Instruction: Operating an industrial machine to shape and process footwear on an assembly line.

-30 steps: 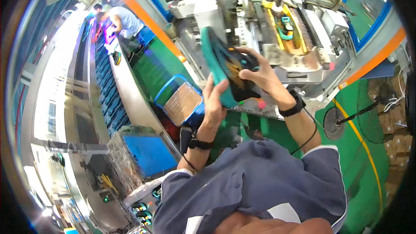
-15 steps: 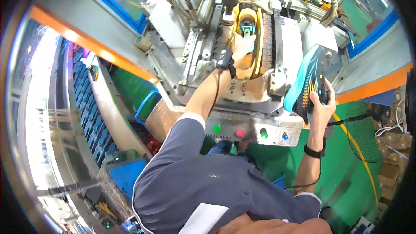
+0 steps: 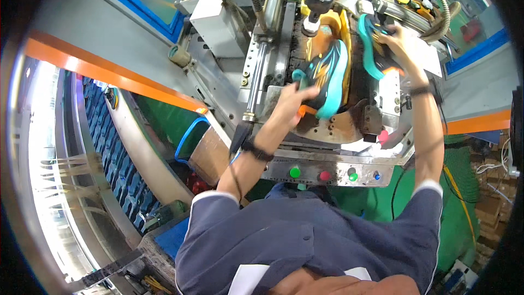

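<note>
A dark sports shoe with a thick turquoise sole (image 3: 337, 84) is gripped in my left hand (image 3: 295, 101), its fingers closed near the orange heel end. This shoe is tilted on its side above the near part of the machine's yellow-sided cradle (image 3: 345, 24). Farther right, my right hand (image 3: 403, 49) is closed round a second dark shoe with a turquoise sole (image 3: 369, 49), held over the right edge of the machine bed. Motion blurs both hands a little. Part of each shoe is hidden by the fingers.
A vertical press cylinder with a white tip (image 3: 311, 26) stands over the cradle's far left. A control panel with coloured buttons (image 3: 327, 175) runs along the machine's front. Orange-edged frame posts (image 3: 117, 76) flank the machine. To the left runs a blue, ridged conveyor (image 3: 109, 142).
My left hand has drawn its shoe out of the cradle, nearer to me. My right hand has carried the other shoe farther away and over the bed's right side.
</note>
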The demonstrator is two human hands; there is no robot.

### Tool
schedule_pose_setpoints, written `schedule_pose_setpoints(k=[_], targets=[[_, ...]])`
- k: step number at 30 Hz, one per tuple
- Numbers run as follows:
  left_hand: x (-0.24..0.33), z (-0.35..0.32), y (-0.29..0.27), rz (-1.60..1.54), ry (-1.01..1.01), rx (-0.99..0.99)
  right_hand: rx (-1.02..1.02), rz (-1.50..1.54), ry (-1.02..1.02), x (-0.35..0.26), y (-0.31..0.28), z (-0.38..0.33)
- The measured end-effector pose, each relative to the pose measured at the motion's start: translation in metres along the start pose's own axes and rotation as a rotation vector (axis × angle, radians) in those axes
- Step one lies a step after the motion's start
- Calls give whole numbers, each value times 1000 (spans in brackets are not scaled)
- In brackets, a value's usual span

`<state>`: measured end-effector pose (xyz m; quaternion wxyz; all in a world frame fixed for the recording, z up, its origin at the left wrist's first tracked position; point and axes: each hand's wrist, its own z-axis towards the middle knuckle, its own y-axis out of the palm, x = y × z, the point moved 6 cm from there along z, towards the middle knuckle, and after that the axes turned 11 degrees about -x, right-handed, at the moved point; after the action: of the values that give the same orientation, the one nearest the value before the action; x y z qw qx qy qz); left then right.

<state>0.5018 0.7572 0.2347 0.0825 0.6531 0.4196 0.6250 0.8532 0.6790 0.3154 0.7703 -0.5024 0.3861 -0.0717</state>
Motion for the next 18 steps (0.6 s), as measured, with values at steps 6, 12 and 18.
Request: schedule_pose_setpoints(k=[6,12,18], targets=[[32,-202,-28,255,64,367,-384,-112,77,-81,157,44],[6,-354,-32,60,408,757,-124,-220,-15,-95,219,21],[-107,-418,-23,-210,493,1245,-187,-86,-377,-148,170,-58]])
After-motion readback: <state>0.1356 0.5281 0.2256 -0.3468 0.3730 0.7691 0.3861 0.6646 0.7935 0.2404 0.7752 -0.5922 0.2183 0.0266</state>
